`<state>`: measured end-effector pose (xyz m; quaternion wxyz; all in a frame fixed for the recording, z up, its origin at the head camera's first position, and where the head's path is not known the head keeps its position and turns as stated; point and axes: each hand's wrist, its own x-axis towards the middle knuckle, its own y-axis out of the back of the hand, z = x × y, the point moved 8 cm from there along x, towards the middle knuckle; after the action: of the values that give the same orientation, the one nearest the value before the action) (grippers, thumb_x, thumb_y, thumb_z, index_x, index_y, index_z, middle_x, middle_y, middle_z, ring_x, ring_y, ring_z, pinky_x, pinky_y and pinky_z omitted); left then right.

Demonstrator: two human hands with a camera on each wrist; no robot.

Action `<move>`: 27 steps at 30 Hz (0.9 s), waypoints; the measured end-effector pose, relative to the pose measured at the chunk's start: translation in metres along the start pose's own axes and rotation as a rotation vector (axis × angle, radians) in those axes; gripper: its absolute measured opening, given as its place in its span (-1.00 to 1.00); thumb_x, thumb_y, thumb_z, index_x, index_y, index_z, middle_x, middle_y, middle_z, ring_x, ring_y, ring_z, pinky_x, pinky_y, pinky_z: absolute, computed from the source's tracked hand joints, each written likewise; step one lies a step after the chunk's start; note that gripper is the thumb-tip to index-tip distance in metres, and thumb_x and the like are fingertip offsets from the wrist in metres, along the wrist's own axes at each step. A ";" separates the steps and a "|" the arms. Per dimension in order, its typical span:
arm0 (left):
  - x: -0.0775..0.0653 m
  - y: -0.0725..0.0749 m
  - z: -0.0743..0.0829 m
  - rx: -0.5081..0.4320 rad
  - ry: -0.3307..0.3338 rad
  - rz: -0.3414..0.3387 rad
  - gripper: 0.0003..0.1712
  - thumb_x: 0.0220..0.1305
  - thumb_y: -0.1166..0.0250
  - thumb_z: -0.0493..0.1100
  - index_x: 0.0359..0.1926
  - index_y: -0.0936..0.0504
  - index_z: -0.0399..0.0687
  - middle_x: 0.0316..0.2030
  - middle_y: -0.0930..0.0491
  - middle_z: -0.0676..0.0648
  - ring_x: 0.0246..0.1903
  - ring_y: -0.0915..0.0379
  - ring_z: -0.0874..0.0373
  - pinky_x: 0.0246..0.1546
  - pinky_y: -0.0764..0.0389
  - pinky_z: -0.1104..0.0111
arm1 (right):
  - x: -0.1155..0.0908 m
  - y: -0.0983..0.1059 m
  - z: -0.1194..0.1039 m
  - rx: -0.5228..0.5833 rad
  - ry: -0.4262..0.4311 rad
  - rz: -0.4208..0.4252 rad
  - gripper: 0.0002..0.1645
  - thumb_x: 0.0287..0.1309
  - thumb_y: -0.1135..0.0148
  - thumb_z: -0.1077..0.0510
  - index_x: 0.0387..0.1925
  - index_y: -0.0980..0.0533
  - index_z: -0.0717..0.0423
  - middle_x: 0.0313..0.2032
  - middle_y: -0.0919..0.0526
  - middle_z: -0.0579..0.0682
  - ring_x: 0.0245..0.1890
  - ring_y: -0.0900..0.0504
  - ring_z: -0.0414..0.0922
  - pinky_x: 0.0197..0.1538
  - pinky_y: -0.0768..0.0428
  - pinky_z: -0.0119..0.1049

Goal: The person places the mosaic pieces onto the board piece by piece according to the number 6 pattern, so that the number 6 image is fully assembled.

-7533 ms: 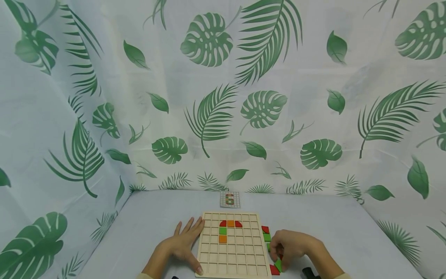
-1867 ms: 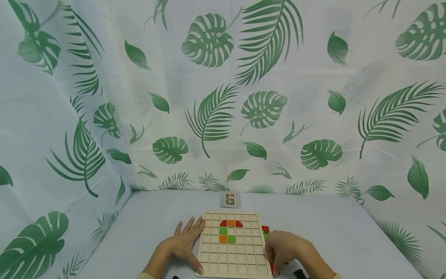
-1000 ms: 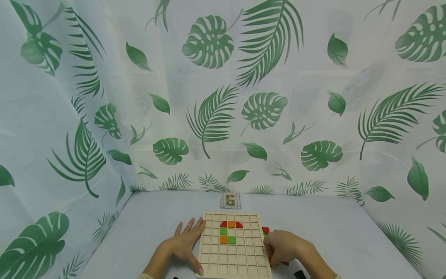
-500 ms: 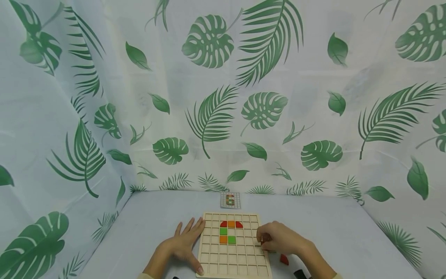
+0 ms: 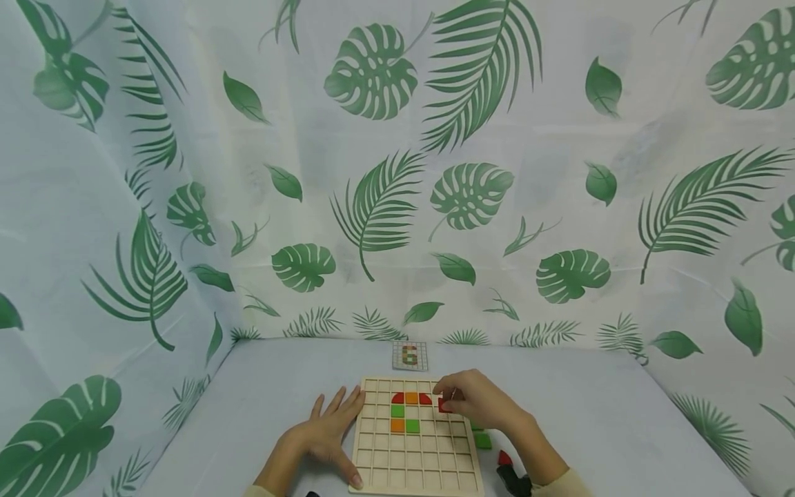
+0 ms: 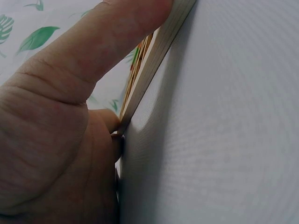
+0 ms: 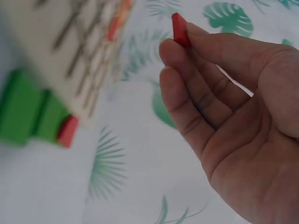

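A wooden grid board (image 5: 413, 461) lies on the table. Set in its upper cells are two red curved pieces (image 5: 398, 398), an orange square (image 5: 411, 398) between them, a green square (image 5: 397, 411) below, then another orange square (image 5: 397, 426) beside a second green square (image 5: 413, 426). My left hand (image 5: 326, 438) rests with spread fingers along the board's left edge, its thumb at the near left corner. Between thumb and fingertips, my right hand (image 5: 475, 400) pinches a red piece (image 7: 180, 30) above the board's upper right; its full outline is hidden.
Loose green pieces (image 5: 482, 440) and a red piece (image 5: 505, 457) lie right of the board. A small card (image 5: 410, 355) with a gridded coloured pattern lies beyond it. A black device (image 5: 512, 480) sits by the right wrist. Leaf-printed cloth (image 5: 397, 207) hangs behind.
A green square has joined the lower orange square on the board. My right hand has picked up a red piece from the right side and moved up and left over the board. My left hand stays put.
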<state>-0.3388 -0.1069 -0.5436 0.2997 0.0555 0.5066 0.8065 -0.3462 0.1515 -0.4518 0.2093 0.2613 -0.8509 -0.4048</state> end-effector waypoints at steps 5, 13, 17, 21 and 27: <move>0.000 0.000 -0.001 0.003 -0.001 0.007 0.78 -0.38 -0.67 0.49 0.69 0.18 -0.06 0.69 0.30 -0.17 0.66 0.50 -0.28 0.51 0.47 -0.38 | 0.014 0.004 -0.014 0.005 -0.021 0.032 -0.86 0.28 -0.39 0.31 -0.23 -0.73 0.00 -0.34 -0.77 -0.12 -0.39 -0.64 -0.31 -0.32 -0.65 -0.41; -0.001 0.002 0.002 0.007 -0.006 0.004 0.77 -0.37 -0.66 0.49 0.69 0.17 -0.06 0.69 0.29 -0.17 0.66 0.49 -0.27 0.52 0.46 -0.38 | 0.021 -0.008 -0.015 0.036 -0.055 0.022 -0.81 0.22 -0.40 0.37 -0.30 -0.73 0.00 -0.37 -0.75 -0.12 -0.44 -0.65 -0.30 -0.35 -0.65 -0.40; -0.002 0.002 0.004 0.006 0.001 -0.001 0.76 -0.35 -0.67 0.47 0.69 0.18 -0.06 0.69 0.30 -0.17 0.66 0.51 -0.27 0.52 0.47 -0.38 | 0.018 -0.010 -0.009 0.012 -0.088 0.044 -0.87 0.23 -0.41 0.34 -0.27 -0.73 0.05 -0.37 -0.75 -0.16 -0.42 -0.65 -0.27 -0.35 -0.64 -0.40; -0.003 0.001 0.004 0.002 -0.001 -0.006 0.76 -0.35 -0.67 0.46 0.68 0.18 -0.06 0.69 0.31 -0.17 0.66 0.51 -0.27 0.51 0.47 -0.39 | 0.014 -0.009 -0.002 -0.011 -0.103 0.076 -0.90 0.25 -0.42 0.29 -0.21 -0.74 0.10 -0.35 -0.76 -0.19 -0.40 -0.65 -0.27 -0.31 -0.64 -0.39; -0.002 0.000 0.001 -0.006 -0.003 0.002 0.77 -0.38 -0.68 0.47 0.69 0.18 -0.04 0.70 0.31 -0.16 0.66 0.52 -0.26 0.51 0.49 -0.38 | 0.008 -0.001 0.005 0.008 -0.092 0.173 -0.85 0.27 -0.41 0.28 -0.16 -0.76 0.02 -0.28 -0.80 -0.13 -0.36 -0.67 -0.30 -0.28 -0.67 -0.40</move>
<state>-0.3371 -0.1070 -0.5427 0.2997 0.0562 0.5035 0.8084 -0.3549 0.1485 -0.4547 0.2032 0.1689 -0.8805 -0.3935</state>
